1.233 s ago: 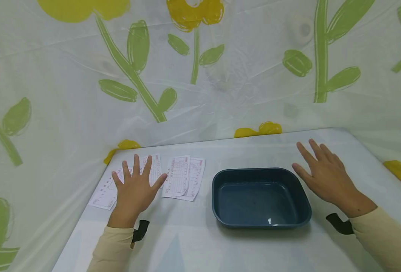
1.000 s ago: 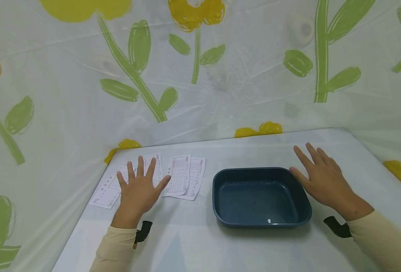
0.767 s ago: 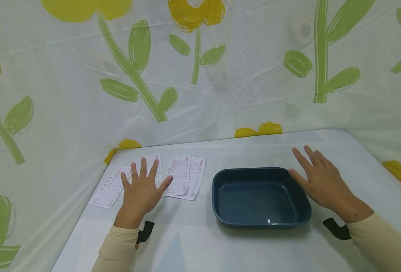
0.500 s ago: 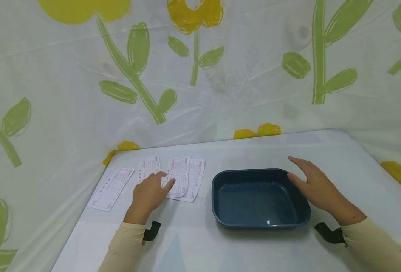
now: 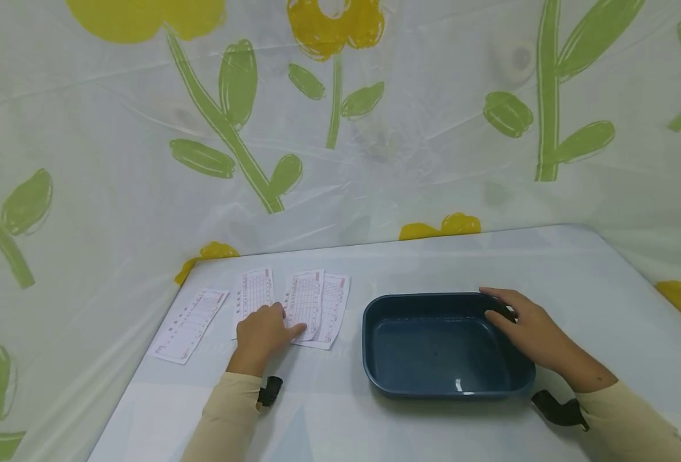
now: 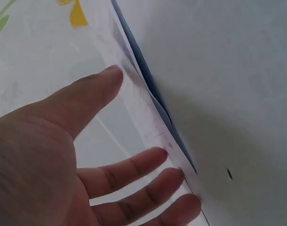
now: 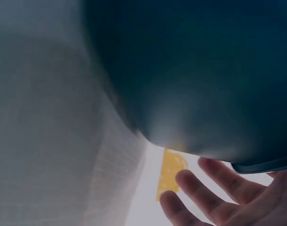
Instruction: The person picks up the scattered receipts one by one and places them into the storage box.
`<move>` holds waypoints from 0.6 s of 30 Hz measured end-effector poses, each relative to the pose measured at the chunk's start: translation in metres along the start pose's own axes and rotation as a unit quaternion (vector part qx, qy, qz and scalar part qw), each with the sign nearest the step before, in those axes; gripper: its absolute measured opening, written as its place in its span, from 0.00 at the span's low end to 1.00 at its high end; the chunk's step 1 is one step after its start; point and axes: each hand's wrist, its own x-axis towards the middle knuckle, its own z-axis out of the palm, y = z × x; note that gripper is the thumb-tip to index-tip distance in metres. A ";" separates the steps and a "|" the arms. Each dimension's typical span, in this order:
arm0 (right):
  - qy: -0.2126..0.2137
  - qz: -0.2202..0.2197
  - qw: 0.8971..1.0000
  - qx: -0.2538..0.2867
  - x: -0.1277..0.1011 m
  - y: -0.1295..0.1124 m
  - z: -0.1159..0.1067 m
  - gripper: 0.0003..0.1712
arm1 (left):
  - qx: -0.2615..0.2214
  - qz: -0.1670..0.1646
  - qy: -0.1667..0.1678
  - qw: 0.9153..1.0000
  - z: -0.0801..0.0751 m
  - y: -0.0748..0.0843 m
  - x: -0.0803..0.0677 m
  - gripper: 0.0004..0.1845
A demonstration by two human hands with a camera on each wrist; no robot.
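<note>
Several white printed paper slips lie on the white table. My left hand [image 5: 262, 333] is at the middle ones, its fingers bent down between the second slip [image 5: 253, 289] and the overlapping pair [image 5: 305, 301]. In the left wrist view its thumb [image 6: 99, 89] stands apart from the fingers, with fingertips right at a paper edge [image 6: 155, 125]. At the right end of a dark blue rectangular basin [image 5: 438, 350], my right hand [image 5: 527, 327] grips the rim, thumb over the inside. Beyond the basin wall [image 7: 190, 84], the right wrist view shows the other fingers.
One more slip [image 5: 187, 326] lies apart at the far left of the table [image 5: 328, 417]. A white curtain with printed flowers [image 5: 375, 160] closes off the back and sides. Black wrist mounts [image 5: 560, 409] stick out from both sleeves.
My left hand has come down from above the slips to touch them, its spread fingers now bent. The right hand has moved left and down from beside the basin onto its rim.
</note>
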 end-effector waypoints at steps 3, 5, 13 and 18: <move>-0.023 0.010 1.000 0.005 0.000 0.001 0.001 0.33 | 0.014 0.006 0.014 1.000 0.002 0.001 -0.003 0.33; -0.031 0.016 0.999 0.006 -0.001 0.003 0.002 0.35 | 0.019 0.011 0.024 0.999 0.003 0.003 -0.006 0.34; -0.040 0.019 0.999 0.028 0.000 0.004 0.005 0.37 | 0.015 0.010 0.021 1.000 0.006 0.001 -0.008 0.37; -0.040 0.020 0.999 0.023 0.002 0.005 0.007 0.36 | 0.015 0.009 0.014 1.000 0.007 -0.003 -0.005 0.37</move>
